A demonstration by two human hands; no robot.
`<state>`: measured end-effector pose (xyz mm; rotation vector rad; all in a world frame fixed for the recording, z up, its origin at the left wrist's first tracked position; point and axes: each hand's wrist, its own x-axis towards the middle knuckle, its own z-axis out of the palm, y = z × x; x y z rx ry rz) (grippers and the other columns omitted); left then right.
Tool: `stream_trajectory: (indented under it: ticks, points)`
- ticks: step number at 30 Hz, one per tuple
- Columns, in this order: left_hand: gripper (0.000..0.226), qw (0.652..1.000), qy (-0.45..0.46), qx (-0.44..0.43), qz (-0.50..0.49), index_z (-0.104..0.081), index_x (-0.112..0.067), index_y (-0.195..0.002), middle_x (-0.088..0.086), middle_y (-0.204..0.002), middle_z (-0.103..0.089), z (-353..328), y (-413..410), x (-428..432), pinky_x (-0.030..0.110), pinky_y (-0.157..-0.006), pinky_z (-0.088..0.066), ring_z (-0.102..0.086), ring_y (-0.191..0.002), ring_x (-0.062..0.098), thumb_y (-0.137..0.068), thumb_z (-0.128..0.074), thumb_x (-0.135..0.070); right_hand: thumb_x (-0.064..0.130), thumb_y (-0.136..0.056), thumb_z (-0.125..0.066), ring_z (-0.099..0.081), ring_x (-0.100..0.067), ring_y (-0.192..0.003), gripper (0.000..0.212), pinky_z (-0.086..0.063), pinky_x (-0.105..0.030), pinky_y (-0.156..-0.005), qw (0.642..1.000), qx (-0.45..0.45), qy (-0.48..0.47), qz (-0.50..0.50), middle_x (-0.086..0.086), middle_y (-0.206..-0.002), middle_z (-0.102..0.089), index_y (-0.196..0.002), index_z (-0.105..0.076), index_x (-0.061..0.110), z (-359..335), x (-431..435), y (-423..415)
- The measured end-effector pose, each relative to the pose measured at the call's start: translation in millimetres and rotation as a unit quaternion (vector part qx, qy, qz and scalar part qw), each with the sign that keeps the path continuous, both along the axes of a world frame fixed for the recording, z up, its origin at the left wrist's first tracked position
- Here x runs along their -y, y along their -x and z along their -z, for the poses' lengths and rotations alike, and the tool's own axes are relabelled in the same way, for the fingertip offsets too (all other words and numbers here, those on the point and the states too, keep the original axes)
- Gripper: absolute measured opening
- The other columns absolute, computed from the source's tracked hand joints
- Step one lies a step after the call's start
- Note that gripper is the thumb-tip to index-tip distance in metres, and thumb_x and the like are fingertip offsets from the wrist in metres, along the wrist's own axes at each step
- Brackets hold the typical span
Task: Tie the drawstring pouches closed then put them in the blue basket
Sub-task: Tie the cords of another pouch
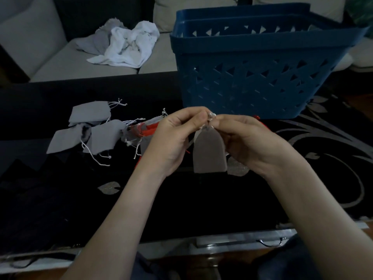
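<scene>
Both hands are raised above the desk (pixel 60 199), close together in front of me. My left hand (pixel 173 136) and my right hand (pixel 248 138) meet at the neck of one grey pouch (pixel 209 154). The fingers (pixel 191 115) of each hand are curled and narrow, pinching the white drawstring (pixel 210 118) at the pouch's gathered top. The fingertips of the two hands nearly touch. The pouch hangs upright below them, between my wrists and clear of the desk surface. Whether a knot is formed, I cannot tell; the cord is small and blurred.

The blue basket (pixel 262 77) stands on the desk just beyond my hands, toward the right, its perforated wall facing me. Its inside is not visible from this angle.

To the left of my hands, a cluster of loose pouches (pixel 96 130) lies flat on the desk, grey, with white cords trailing out. A red pouch (pixel 145 131) lies among them, partly hidden behind my left hand. A further scrap of red shows at my right knuckles, beside the basket's base.

The desk is dark, with a pale leaf pattern on its right side. Behind it stands a sofa (pixel 60 63) carrying a crumpled white cloth (pixel 129 45).
</scene>
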<state>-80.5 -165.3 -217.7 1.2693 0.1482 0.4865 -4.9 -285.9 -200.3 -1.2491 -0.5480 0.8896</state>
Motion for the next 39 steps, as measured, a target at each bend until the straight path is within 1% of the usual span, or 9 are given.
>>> stream_trajectory:
  ticks: [7, 11, 14, 19, 24, 28, 33, 35, 39]
  points:
    - [0.012, 0.981, -0.193, 0.023, 0.009, -0.069, -0.016, -0.082, -0.007, -0.080, -0.067, -3, 5, -4, 0.018, -0.079, -0.046, -0.060, -0.081, 0.006, -0.085, -0.061, -0.008, 0.016, -0.072, -0.060, -0.043, -0.004, -0.053, 0.016, -0.037, -0.017, -0.055, 0.998, -0.041, 0.004, -0.046, 0.003, -0.059, -0.054, -0.061, -0.072, 0.015, 3, 10, -9]
    - [0.016, 0.917, -0.386, 0.012, -0.095, -0.067, -0.027, -0.083, -0.008, -0.081, -0.066, 1, 6, -1, 0.013, -0.076, -0.042, -0.059, -0.080, -0.001, -0.084, -0.065, -0.012, 0.017, -0.071, -0.059, -0.045, -0.003, -0.050, 0.021, -0.037, -0.014, -0.048, 0.999, -0.023, 0.029, -0.033, 0.003, -0.058, -0.056, -0.054, -0.071, 0.015, 8, 12, -11]
    - [0.012, 0.883, -0.450, 0.021, -0.134, -0.068, -0.024, -0.086, -0.008, -0.080, -0.064, 3, 7, -3, 0.010, -0.073, -0.036, -0.054, -0.078, -0.001, -0.084, -0.065, -0.012, 0.020, -0.069, -0.061, -0.045, -0.003, -0.050, 0.019, -0.037, -0.014, -0.047, 0.999, -0.026, 0.028, -0.029, 0.003, -0.058, -0.057, -0.055, -0.072, 0.015, 10, 9, -10]
    - [0.015, 0.880, -0.453, 0.013, -0.139, -0.067, -0.027, -0.085, -0.013, -0.079, -0.062, 2, 6, -2, 0.012, -0.075, -0.038, -0.056, -0.081, 0.002, -0.084, -0.064, -0.012, 0.021, -0.072, -0.062, -0.044, -0.005, -0.056, 0.012, -0.031, -0.020, -0.055, 0.999, 0.008, 0.031, -0.033, 0.002, -0.062, -0.054, -0.071, -0.071, 0.013, 11, 8, -10]
    - [0.015, 0.928, -0.354, -0.045, -0.104, -0.071, -0.017, -0.085, -0.006, -0.086, -0.071, -5, 10, 2, 0.016, -0.081, -0.047, -0.064, -0.087, 0.005, -0.086, -0.063, -0.005, 0.015, -0.083, -0.063, -0.046, -0.004, -0.055, 0.011, -0.033, -0.019, -0.056, 0.992, 0.110, 0.054, -0.029, 0.005, -0.061, -0.056, -0.083, -0.066, 0.004, 7, 10, -10]
    - [0.012, 0.942, -0.310, -0.091, -0.090, -0.073, -0.012, -0.087, -0.003, -0.087, -0.074, -6, 10, 2, 0.021, -0.084, -0.050, -0.067, -0.087, 0.008, -0.086, -0.063, -0.005, 0.007, -0.089, -0.061, -0.044, -0.006, -0.055, 0.015, -0.034, -0.017, -0.053, 0.969, 0.225, 0.097, 0.035, -0.007, -0.067, -0.054, -0.088, -0.063, -0.008, 11, 6, -8]
    - [0.007, 0.935, -0.320, -0.121, -0.093, -0.074, -0.014, -0.086, -0.002, -0.087, -0.074, -2, 10, -2, 0.034, -0.086, -0.054, -0.069, -0.086, 0.015, -0.081, -0.071, -0.009, 0.011, -0.085, -0.064, -0.051, -0.003, -0.060, 0.007, -0.041, -0.018, -0.061, 0.909, 0.384, 0.145, 0.075, 0.005, -0.065, -0.060, -0.081, -0.068, 0.009, 17, 2, -9]
    - [0.006, 0.930, -0.329, -0.132, -0.096, -0.075, -0.011, -0.085, -0.001, -0.083, -0.074, -1, 9, -3, 0.029, -0.079, -0.054, -0.069, -0.081, 0.014, -0.079, -0.073, -0.010, 0.013, -0.085, -0.065, -0.052, 0.000, -0.060, 0.006, -0.042, -0.018, -0.062, 0.893, 0.412, 0.157, 0.085, 0.007, -0.066, -0.061, -0.080, -0.068, 0.011, 20, 1, -9]
    - [0.004, 0.912, -0.373, -0.144, -0.095, -0.074, -0.010, -0.082, -0.005, -0.073, -0.071, 1, 8, -2, 0.007, -0.059, -0.041, -0.059, -0.060, -0.005, -0.079, -0.074, -0.010, 0.018, -0.086, -0.066, -0.055, -0.001, -0.062, 0.008, -0.042, -0.019, -0.063, 0.872, 0.447, 0.180, 0.090, 0.008, -0.068, -0.063, -0.079, -0.068, 0.014, 24, -1, -10]
